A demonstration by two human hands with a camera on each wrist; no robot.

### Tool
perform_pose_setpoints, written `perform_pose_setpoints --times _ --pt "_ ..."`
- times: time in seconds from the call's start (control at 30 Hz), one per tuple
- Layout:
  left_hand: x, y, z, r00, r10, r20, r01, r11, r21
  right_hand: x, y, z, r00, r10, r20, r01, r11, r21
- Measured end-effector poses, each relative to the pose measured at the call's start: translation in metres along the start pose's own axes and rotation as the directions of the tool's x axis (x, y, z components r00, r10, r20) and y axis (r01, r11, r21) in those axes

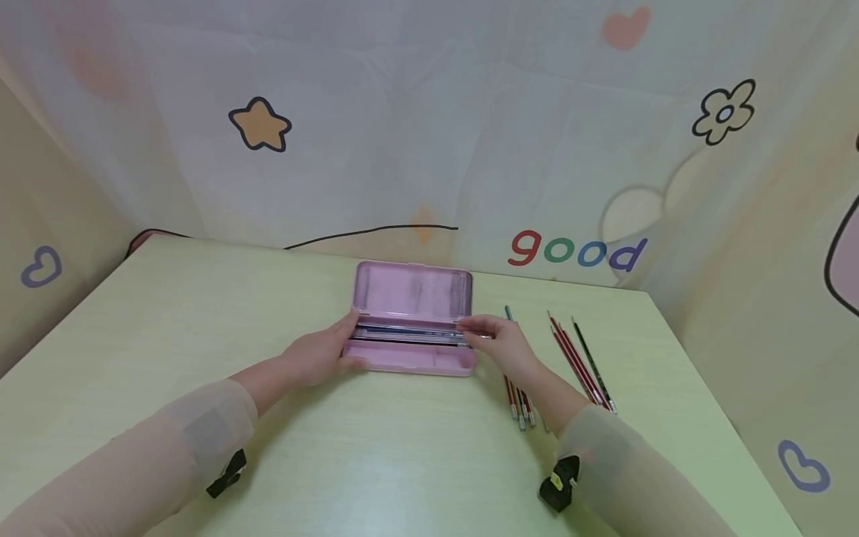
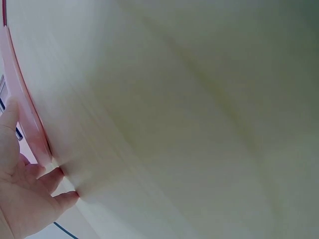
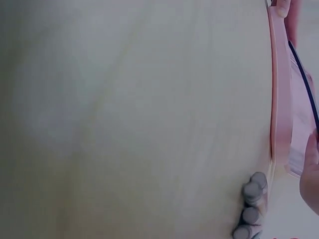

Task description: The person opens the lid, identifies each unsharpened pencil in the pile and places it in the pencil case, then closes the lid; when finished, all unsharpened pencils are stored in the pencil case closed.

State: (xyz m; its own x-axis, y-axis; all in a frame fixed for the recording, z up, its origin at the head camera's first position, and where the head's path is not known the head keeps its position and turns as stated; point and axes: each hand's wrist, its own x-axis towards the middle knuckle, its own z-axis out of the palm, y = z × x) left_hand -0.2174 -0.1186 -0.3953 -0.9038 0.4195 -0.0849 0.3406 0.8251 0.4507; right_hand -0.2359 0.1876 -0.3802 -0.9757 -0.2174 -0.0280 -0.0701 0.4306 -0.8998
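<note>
A pink pencil case (image 1: 409, 359) lies with its lid (image 1: 416, 291) raised at the back of the table. My left hand (image 1: 315, 354) grips its left end, the thumb at the front wall and the fingers around the side. In the left wrist view, the fingertips (image 2: 60, 172) of that hand reach down to the tabletop beside the case. Over the right end of the case, my right hand (image 1: 503, 347) pinches the end of a dark pencil (image 3: 304, 79). This pencil lies lengthwise across the case, close to other pencils (image 1: 403, 334) inside.
Right of the case, several pencils (image 1: 520, 410) lie in a bunch, partly hidden under my right forearm. Farther right is a second group of red pencils (image 1: 573, 358) with a dark green one (image 1: 590, 358). A printed cloth (image 1: 403, 149) hangs behind the pale table (image 1: 302, 462).
</note>
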Motion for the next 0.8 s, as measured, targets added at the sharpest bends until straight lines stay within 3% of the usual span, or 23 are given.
perform_pose_setpoints --times 0.53,0.8 --pt "0.000 0.001 -0.001 1.000 -0.010 0.012 0.010 1.000 0.012 0.008 -0.006 0.010 1.000 0.006 0.020 -0.006 1.000 0.026" --pt "0.001 0.002 -0.002 1.000 -0.007 0.010 0.007 1.000 0.011 0.012 -0.007 0.012 0.999 0.044 0.012 -0.043 0.999 -0.008"
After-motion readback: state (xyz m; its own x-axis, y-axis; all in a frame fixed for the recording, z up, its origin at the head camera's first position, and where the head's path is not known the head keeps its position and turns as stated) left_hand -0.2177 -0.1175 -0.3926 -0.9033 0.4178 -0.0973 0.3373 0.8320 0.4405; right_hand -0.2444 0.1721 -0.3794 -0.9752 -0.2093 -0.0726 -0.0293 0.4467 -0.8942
